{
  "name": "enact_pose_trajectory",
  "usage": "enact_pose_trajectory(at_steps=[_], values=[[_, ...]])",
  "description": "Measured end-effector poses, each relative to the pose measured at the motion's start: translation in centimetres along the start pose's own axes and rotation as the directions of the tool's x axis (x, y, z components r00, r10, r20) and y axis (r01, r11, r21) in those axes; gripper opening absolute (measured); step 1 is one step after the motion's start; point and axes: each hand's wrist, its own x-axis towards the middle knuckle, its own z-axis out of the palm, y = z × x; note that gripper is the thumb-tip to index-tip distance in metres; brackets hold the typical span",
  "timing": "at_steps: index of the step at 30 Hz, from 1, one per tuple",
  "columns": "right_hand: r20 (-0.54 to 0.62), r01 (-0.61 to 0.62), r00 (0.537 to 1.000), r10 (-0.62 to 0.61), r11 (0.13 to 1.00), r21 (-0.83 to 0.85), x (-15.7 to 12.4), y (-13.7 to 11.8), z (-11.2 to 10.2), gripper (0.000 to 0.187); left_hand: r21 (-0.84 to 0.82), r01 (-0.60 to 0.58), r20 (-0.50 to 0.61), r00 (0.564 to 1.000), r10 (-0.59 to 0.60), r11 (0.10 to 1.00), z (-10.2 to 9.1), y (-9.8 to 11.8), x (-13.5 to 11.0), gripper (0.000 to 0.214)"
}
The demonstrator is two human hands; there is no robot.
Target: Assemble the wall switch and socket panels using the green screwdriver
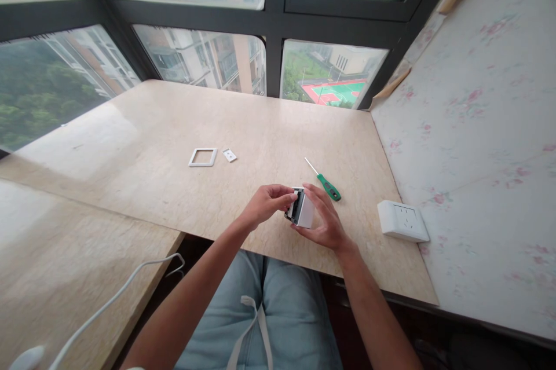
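A white socket box (307,212) with a dark inner face is held up just above the near edge of the counter. My right hand (325,224) wraps its thumb and fingers round the box's white outer side. From the other side, my left hand (266,206) is closed, thumb and fingertips on the dark front part; any small piece between them is too small to make out. Just beyond my right hand lies a screwdriver (329,187) with a green handle, its shaft pointing toward the window.
A white faceplate frame (202,165) and a small white plate (229,155) lie farther back on the stone counter (143,173). Another white socket box (403,221) sits at the right against the flowered wall. A white cable (125,280) crosses the lower left.
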Motion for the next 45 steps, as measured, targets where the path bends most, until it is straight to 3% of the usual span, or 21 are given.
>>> enact_pose_trajectory(at_steps=[13, 19, 22, 26, 32, 38, 45], values=[[-0.010, -0.047, 0.999, 0.047, 0.999, 0.013, -0.1, -0.1, 0.4, 0.093, -0.008, 0.035, -0.055, 0.998, -0.035, 0.999, 0.2, -0.6, -0.1, 0.052], [-0.014, -0.058, 0.998, 0.058, 0.998, 0.019, -0.1, -0.1, 0.5, 0.094, 0.175, -0.070, -0.094, 0.992, 0.087, 0.982, 0.9, -1.0, -0.8, 0.043], [-0.016, -0.072, 0.997, 0.073, 0.997, 0.034, -0.4, 0.0, 0.7, 0.095, 0.312, -0.140, -0.187, 0.960, 0.206, 0.940, 1.7, -1.4, -1.3, 0.032], [-0.008, -0.102, 0.995, 0.102, 0.994, 0.040, -0.8, -0.1, 0.8, 0.099, 0.343, -0.154, -0.287, 0.922, 0.259, 0.927, 2.7, -1.9, -1.8, 0.026], [-0.012, -0.126, 0.992, 0.127, 0.991, 0.054, -1.0, -0.3, 0.9, 0.097, 0.488, -0.194, -0.360, 0.844, 0.399, 0.851, 4.0, -2.5, -2.2, 0.024], [-0.008, -0.220, 0.975, 0.222, 0.969, 0.114, -1.5, 0.1, 1.2, 0.094, 0.655, -0.242, -0.315, 0.774, 0.550, 0.716, 4.6, -3.3, -1.9, 0.027], [0.007, -0.255, 0.966, 0.257, 0.954, 0.158, -1.8, 0.4, 1.1, 0.088, 0.710, -0.300, -0.219, 0.766, 0.605, 0.637, 4.1, -3.4, -1.5, 0.028]])
